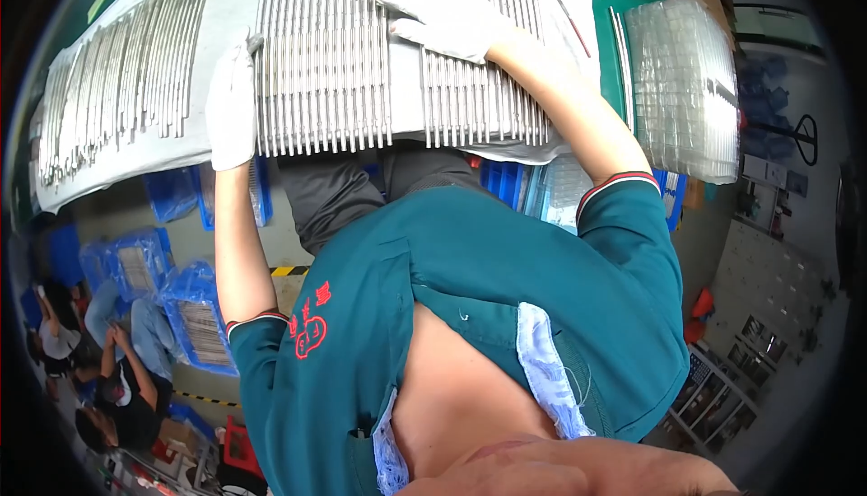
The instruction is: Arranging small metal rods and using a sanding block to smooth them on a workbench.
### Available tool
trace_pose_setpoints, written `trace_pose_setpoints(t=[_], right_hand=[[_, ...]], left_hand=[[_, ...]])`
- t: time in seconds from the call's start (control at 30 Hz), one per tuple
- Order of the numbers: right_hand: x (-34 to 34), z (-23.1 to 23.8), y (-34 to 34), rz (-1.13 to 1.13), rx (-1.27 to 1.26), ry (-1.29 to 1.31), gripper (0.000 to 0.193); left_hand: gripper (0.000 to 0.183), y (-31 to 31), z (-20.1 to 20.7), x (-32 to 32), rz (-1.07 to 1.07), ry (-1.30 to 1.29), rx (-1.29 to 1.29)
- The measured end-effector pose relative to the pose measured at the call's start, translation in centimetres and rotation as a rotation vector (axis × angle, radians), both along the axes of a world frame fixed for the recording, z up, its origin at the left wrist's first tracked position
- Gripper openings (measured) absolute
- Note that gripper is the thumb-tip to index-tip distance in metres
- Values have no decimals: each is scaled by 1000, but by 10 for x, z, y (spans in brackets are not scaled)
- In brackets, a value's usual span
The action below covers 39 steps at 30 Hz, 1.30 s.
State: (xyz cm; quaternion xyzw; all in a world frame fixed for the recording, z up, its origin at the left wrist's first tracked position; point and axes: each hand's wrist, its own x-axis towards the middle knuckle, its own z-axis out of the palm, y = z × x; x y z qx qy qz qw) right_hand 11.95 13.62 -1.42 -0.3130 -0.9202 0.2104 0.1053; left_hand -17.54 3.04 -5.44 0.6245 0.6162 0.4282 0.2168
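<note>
In a white glove, my left hand (232, 103) lies stretched out along the left edge of a row of thin metal rods (321, 71), touching its outermost rods. My right hand (447, 13), also gloved in white with a bare fingertip showing, spreads over the far right part of that row. Its fingers reach past the row's right edge, and its palm partly hides a second row of metal rods (483, 98). The rods lie side by side, pointing away from me, on a white cloth (226, 8). Neither hand is closed round a rod.
A third batch of metal rods (126, 76) fans out at the left. Stacked clear plastic trays (682, 89) stand at the right on the green tabletop (610, 44). A pen-like red stick (575, 28) lies nearby. Blue lined crates (200, 315) stand on the floor; other people sit at lower left.
</note>
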Motion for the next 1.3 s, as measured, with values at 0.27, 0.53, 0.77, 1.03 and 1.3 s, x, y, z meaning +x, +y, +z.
trace_pose_setpoints(t=[0.27,0.53,0.77,1.03,1.3], right_hand=[[-40,16,-4,42,146,-26,56],[5,-4,-8,-24,348,-183,56],[-38,53,-13,-58,108,-340,56],[-116,4,-2,99,-147,336,42],[-83,-8,-5,41,-699,557,50]], left_hand=[[46,3,-3,1,-15,138,-47],[55,-3,-95,-62,74,203,-105],[57,-2,-68,-46,140,-2,-59],[58,-2,-27,-21,118,-234,-11],[59,4,-6,-7,90,-498,12]])
